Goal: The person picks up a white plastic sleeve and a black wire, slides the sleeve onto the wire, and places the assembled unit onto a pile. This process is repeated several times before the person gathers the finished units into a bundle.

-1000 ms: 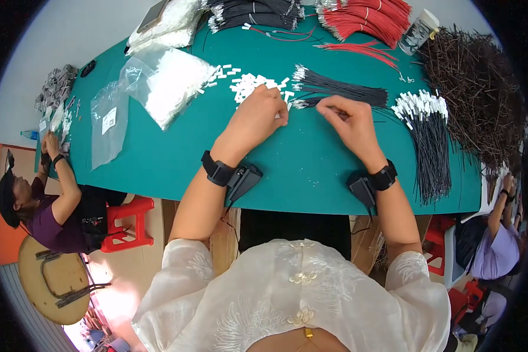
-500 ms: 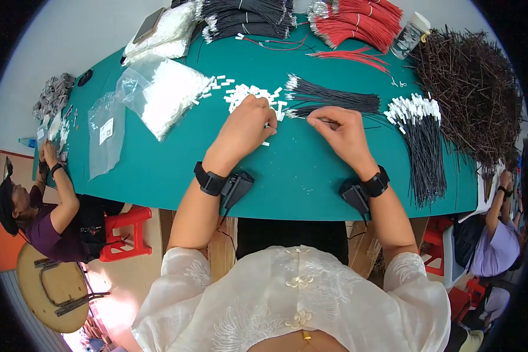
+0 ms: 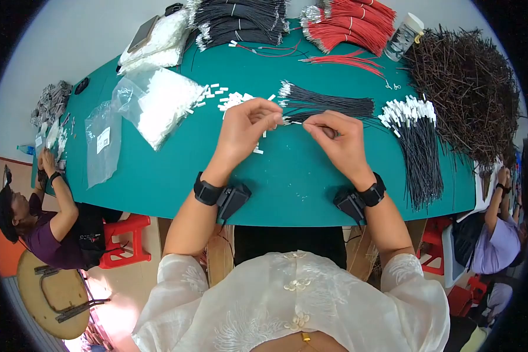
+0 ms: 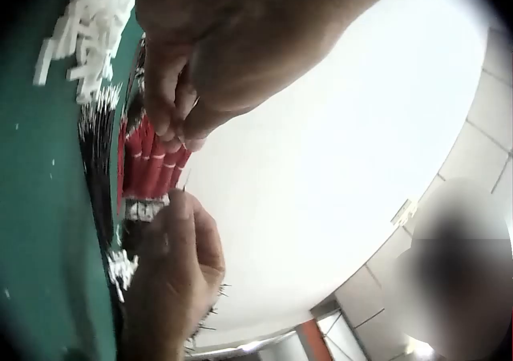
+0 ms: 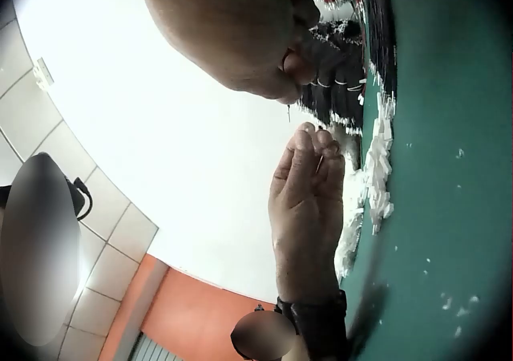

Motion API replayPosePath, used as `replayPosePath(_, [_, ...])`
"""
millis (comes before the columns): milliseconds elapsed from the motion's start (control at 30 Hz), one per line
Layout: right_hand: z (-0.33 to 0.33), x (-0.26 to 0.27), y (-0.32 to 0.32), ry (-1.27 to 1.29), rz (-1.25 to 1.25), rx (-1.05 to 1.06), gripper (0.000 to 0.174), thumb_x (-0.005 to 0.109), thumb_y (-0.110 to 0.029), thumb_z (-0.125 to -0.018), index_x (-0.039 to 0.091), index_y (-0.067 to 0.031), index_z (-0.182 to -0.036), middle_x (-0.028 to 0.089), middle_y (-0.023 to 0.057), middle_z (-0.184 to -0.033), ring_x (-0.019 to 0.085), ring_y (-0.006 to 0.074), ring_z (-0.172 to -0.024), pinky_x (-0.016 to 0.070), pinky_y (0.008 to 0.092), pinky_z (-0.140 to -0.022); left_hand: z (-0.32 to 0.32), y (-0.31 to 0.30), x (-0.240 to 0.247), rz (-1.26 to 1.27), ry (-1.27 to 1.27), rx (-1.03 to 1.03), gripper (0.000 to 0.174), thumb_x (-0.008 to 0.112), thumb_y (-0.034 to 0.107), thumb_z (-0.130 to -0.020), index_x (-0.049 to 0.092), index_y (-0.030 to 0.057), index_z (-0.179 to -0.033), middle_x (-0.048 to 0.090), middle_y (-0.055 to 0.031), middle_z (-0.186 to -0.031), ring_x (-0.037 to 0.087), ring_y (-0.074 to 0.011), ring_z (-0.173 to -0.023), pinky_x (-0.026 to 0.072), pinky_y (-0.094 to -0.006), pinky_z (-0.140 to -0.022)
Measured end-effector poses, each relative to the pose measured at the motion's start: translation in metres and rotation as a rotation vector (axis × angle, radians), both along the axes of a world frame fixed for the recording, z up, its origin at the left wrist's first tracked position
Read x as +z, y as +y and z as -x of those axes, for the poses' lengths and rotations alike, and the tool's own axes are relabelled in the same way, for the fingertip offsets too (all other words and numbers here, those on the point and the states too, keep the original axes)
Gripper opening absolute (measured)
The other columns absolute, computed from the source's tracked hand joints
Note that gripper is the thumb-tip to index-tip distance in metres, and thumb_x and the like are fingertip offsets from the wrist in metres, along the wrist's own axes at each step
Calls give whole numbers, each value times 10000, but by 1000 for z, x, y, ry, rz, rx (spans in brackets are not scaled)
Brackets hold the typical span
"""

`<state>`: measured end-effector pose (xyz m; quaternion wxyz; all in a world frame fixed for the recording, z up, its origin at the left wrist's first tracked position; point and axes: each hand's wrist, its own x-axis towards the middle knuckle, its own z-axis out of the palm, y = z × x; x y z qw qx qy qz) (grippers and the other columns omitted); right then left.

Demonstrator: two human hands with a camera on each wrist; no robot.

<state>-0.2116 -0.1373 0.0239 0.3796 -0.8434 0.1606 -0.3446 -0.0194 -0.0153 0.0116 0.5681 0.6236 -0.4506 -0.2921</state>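
Note:
My left hand (image 3: pixel 239 134) is raised over the table, thumb and fingertips pinching a small white connector housing, mostly hidden by the fingers. Facing it, my right hand (image 3: pixel 343 141) pinches a thin black wire; its pale tip (image 3: pixel 298 122) points at the left fingertips, a short gap between. In the right wrist view the thin end sticks out below the right hand (image 5: pixel 232 40), above the left hand (image 5: pixel 304 192). Loose white housings (image 3: pixel 232 100) lie just beyond the left hand. Black wires (image 3: pixel 334 103) with bare metal ends lie beyond the right hand.
Black wires with white housings on their ends (image 3: pixel 421 158) lie at the right, beside a brown tangled heap (image 3: pixel 463 88). Bundled black wires (image 3: pixel 240 20), red wires (image 3: pixel 358 23) and a jar (image 3: pixel 403 38) stand at the back. An open bag of housings (image 3: pixel 167 102) lies left.
The left hand has come away from the white housings and turned its fingertips toward the right hand. The right hand has shifted slightly, and its wire tip now shows between the hands.

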Motion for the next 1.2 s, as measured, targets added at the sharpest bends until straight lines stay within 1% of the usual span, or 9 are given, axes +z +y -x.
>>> replayPosePath(100, [2, 4, 1, -61, 74, -18, 100, 750, 22, -811, 742, -5, -907, 676, 42, -761, 531, 83, -582, 393, 241, -519, 12, 1, 4, 41, 242, -94, 167, 699, 54, -931, 716, 3, -1089, 740, -40, -973, 680, -89, -851, 531, -239, -727])
replayPosePath(233, [3, 6, 3, -100, 119, -47, 118, 764, 19, -797, 749, -18, -908, 675, 43, -755, 541, 104, -575, 396, 241, -513, 18, 2, 7, 44, 354, -107, 224, 708, 78, -932, 714, 8, -1145, 725, -37, -974, 643, -93, -810, 510, -245, -736])
replayPosePath(400, [3, 7, 2, -101, 152, -46, 122, 771, 10, -796, 754, -27, -910, 699, 45, -784, 553, 107, -583, 393, 245, -505, 19, 2, 10, 9, 328, -117, 228, 720, 81, -925, 720, 5, -1141, 708, -17, -924, 592, -59, -750, 467, -210, -681])
replayPosePath(500, [2, 7, 2, -100, 154, -45, 124, 770, 10, -796, 754, -27, -914, 713, 52, -805, 561, 110, -589, 394, 248, -504, 21, 3, 8, -5, 233, -131, 223, 729, 87, -920, 731, 7, -1128, 692, 10, -878, 536, -26, -708, 405, -186, -621])
replayPosePath(533, [2, 6, 2, -95, 157, -40, 126, 769, 9, -796, 753, -27, -915, 712, 53, -804, 561, 112, -589, 394, 249, -504, 22, 3, 8, -8, 234, -132, 223, 729, 87, -920, 731, 7, -1128, 692, 10, -878, 536, -26, -708, 405, -186, -621])
replayPosePath(633, [3, 5, 3, -80, 158, -31, 129, 769, 9, -796, 753, -28, -919, 712, 55, -803, 559, 115, -587, 393, 253, -504, 25, 4, 9, -10, 218, -103, 165, 723, 71, -912, 752, 16, -1065, 718, -11, -859, 630, -36, -729, 490, -185, -648])
replayPosePath(933, [3, 9, 6, -65, 135, 5, 143, 768, 15, -794, 750, -25, -930, 692, 51, -770, 545, 117, -577, 389, 261, -500, 24, 3, 6, 55, 166, -65, 119, 740, 68, -896, 771, 11, -995, 722, -9, -845, 621, -30, -713, 478, -184, -628])
replayPosePath(1067, [2, 10, 6, -75, 147, 10, 140, 768, 20, -793, 746, -19, -926, 695, 52, -778, 550, 117, -580, 391, 261, -502, 21, 3, 6, 27, 219, -77, 119, 742, 76, -895, 772, 9, -989, 724, -13, -850, 615, -35, -701, 474, -193, -618])
replayPosePath(1200, [2, 7, 4, -131, 192, -5, 126, 762, 24, -799, 741, -10, -918, 690, 52, -775, 549, 114, -583, 392, 255, -513, 20, 4, 7, -47, 258, -115, 167, 713, 74, -926, 757, 3, -1070, 694, -9, -867, 549, -41, -704, 425, -206, -623])
